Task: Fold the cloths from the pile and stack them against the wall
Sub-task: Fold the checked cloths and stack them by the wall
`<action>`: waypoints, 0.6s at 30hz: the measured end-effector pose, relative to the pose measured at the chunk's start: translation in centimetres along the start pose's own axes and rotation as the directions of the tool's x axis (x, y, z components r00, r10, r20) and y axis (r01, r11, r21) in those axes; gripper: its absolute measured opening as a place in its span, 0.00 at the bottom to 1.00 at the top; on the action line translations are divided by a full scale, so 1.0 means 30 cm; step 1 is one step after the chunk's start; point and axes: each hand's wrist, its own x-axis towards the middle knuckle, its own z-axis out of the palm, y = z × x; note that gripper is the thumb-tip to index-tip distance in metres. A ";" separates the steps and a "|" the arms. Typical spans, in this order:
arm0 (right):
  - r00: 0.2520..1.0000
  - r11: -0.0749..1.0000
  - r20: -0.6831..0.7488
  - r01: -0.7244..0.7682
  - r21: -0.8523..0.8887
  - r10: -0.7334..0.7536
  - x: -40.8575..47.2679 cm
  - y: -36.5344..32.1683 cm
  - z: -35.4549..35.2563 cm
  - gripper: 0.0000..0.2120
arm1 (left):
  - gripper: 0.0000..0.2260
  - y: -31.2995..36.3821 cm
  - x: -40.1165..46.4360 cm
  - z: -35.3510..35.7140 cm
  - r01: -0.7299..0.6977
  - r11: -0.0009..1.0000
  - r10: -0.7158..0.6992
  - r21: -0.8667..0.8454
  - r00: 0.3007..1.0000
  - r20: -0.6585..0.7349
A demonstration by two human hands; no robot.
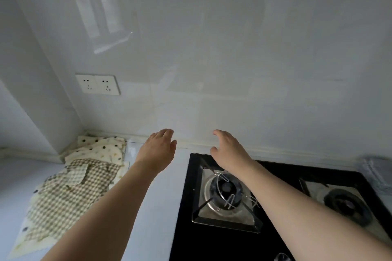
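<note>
Two bare hands reach forward over a pale table toward the wall (pixel 212 59), and neither holds anything. On the left hand (pixel 158 150) the fingers are straight and relaxed, hovering near the joint where table meets wall. On the right hand (pixel 228 150) the fingers are loosely spread above the back edge of a black gas hob (pixel 186 207). The cloths (pixel 70 193) lie well to the left in the corner: checked pieces spread loosely on top of spotted cream ones, the farthest touching the wall below a double socket (pixel 98 84). No cloth is in hand, so the step appears to be fetching one from the pile. To do it well, the left hand should pinch only the top checked cloth by a corner, lift it clear of the others, and lay it flat on bare table away from the burner (pixel 226 188) before folding.
</note>
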 end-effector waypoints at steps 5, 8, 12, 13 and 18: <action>0.999 1.000 0.038 -0.007 -0.006 0.007 0.082 -0.179 0.172 0.25 | 0.20 -0.267 0.014 -0.013 0.039 0.999 -0.038 -0.019 0.999 0.039; 0.996 1.000 0.089 0.021 0.000 -0.021 0.110 -0.270 0.271 0.25 | 0.20 -0.416 -0.019 -0.021 0.108 0.994 -0.106 -0.030 0.992 0.073; 0.985 0.997 0.156 0.077 -0.004 -0.076 0.161 -0.366 0.391 0.25 | 0.19 -0.595 -0.104 -0.032 0.206 0.978 -0.204 -0.020 0.977 0.063; 0.982 0.996 0.169 0.089 -0.001 -0.088 0.174 -0.388 0.420 0.25 | 0.19 -0.635 -0.124 -0.034 0.229 0.973 -0.227 -0.020 0.972 0.058; 0.963 0.995 0.250 0.102 0.015 -0.102 0.225 -0.500 0.579 0.23 | 0.18 -0.854 -0.171 -0.044 0.278 0.961 -0.277 0.002 0.957 0.089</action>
